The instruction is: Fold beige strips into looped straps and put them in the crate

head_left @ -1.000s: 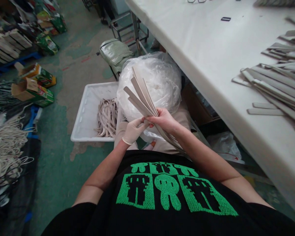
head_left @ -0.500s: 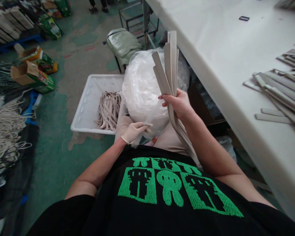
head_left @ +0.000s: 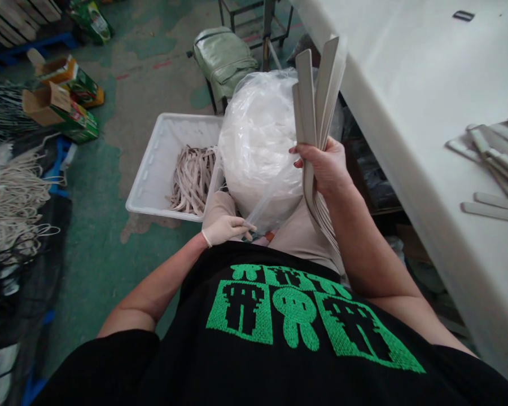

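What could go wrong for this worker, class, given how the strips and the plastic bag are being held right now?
1. The right hand grips a fanned bundle of strips near its middle; loose ones might slip out.
2. The gloved left hand pinches the plastic bag on the lap; a pull might tip it toward the white tray.

Worn green floor [head_left: 110, 169]; white table [head_left: 406, 84] right.

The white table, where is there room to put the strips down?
The white table is bare from its near edge across to the small black buckle. It is crowded at the right, where the pile of grey strips lies. The right hand grips a bundle of strips; the gloved left hand pinches the plastic bag.
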### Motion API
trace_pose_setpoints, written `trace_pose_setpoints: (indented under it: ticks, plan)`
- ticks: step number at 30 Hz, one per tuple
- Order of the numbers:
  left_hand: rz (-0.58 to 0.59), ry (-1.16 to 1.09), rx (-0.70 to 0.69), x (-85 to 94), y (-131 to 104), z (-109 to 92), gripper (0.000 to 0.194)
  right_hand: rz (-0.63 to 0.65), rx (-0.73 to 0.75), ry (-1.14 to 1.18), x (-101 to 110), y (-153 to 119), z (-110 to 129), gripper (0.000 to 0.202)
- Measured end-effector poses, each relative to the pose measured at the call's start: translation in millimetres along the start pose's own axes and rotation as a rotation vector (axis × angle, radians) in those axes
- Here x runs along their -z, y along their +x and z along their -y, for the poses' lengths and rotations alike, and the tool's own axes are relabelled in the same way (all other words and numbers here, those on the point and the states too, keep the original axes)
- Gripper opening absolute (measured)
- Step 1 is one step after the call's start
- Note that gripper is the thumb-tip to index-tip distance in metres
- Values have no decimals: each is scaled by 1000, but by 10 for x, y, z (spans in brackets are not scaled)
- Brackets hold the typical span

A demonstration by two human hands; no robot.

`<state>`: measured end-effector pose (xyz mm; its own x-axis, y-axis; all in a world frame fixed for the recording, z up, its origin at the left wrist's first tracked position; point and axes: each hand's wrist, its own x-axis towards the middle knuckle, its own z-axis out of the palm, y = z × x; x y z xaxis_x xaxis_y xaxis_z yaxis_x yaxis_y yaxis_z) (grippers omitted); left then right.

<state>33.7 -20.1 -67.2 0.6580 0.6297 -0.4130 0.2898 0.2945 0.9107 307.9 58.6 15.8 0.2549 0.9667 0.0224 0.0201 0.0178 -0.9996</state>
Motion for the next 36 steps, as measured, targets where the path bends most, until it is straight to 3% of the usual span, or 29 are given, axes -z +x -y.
trace_pose_setpoints:
  ticks: [4,7,9,13,15,16,17,19,22,24,26,31,36]
  plan:
    - [67,317,125,4,42,-80,15,5,-73,18,-110,-55,-51,15]
    - [45,193,170,250,-81,-179,13,11,-119,-2,-156,-156,-103,20]
    - [-201,-81,116,604,-308,-248,15,37,-139,-19,-158,-269,-135,24]
    - [-1099,-834,-304,1450,-1038,-296,27,144,-210,-40,-126,-561,-203,32]
    - [-1396,-1076,-432,1670,-1354,-228,33,190,-249,-46,-123,-706,-242,32]
    - [-1467,-1149,-441,1686,-1446,-167,33,224,-267,-48,-131,-775,-259,32]
    - [-1494,-1201,-408,1638,-1481,-95,33,265,-282,-50,-148,-840,-271,31]
    - [-1432,-1269,-272,1378,-1381,64,35,351,-320,-50,-197,-962,-282,30]
    - [-1187,-1319,-21,790,-950,233,36,433,-389,-50,-280,-1122,-284,30]
    - [-1031,-1343,22,440,-641,255,33,472,-415,-50,-309,-1208,-293,29]
    - [-927,-1359,44,202,-416,220,30,504,-422,-62,-308,-1276,-306,29]
    - [-817,-1298,53,-7,-233,114,17,528,-447,-117,-269,-1385,-289,28]
    - [-881,-1266,61,-84,-205,74,16,594,-415,-191,-318,-1431,-273,23]
